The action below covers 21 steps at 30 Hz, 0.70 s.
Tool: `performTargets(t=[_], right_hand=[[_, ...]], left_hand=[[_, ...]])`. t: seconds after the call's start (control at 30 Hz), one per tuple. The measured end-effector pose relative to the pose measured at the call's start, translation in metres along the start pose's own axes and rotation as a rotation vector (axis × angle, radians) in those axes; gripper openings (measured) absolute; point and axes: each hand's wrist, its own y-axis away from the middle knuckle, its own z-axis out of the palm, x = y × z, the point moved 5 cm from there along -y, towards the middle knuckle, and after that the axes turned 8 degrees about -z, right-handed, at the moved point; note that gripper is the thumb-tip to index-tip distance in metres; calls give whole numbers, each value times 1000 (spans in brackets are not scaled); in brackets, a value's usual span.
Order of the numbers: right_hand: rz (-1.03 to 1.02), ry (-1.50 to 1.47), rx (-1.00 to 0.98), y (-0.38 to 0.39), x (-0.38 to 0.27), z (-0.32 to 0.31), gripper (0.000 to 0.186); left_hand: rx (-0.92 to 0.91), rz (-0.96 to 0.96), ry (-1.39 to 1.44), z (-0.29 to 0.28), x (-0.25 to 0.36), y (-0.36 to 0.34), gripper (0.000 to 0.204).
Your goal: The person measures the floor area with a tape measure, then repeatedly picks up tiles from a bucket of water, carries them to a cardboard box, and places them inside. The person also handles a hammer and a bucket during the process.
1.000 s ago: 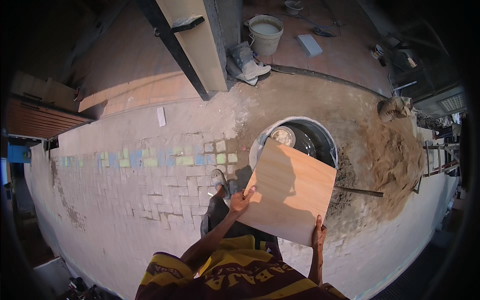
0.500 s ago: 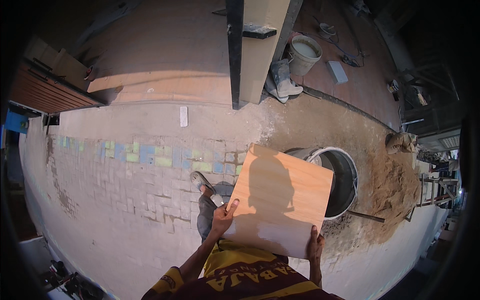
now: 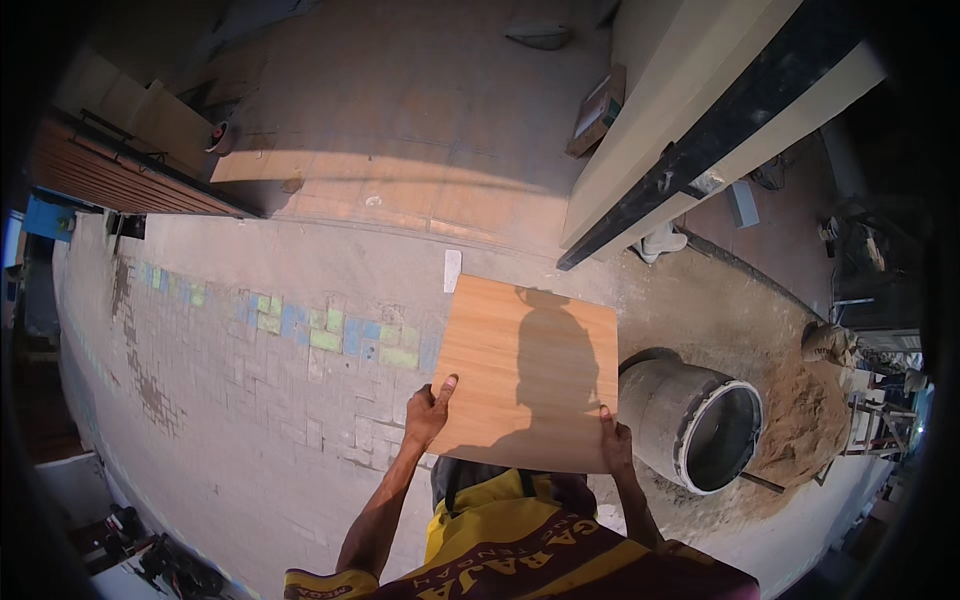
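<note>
Grey paving with a band of blue and green blocks spreads beneath a wood-grained panel, held out before the person. Left hand clamps its left edge, right hand its right edge, thumbs on top. To its right stands a round grey drum near heaped sand.

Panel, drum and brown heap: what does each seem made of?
The panel: wood or wood-look tile, smooth; faint grain shows, but that leaves either open.
The drum: perhaps plastic or metal; its dull grey wall looks crusted, hiding the material.
The heap: probably sand, loose and dull, judging by its uneven brown surface.
</note>
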Motion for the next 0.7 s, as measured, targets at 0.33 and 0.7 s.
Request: performTargets(t=[0.33,0.7], right_hand=[[8,-135,-75,-186,-165,122,75],[171,-222,-88,-331,-318,164,86]], left_hand=[[155,181,-39,-95,140,-207,63],[-210,31,-512,-122,370,-407,54]])
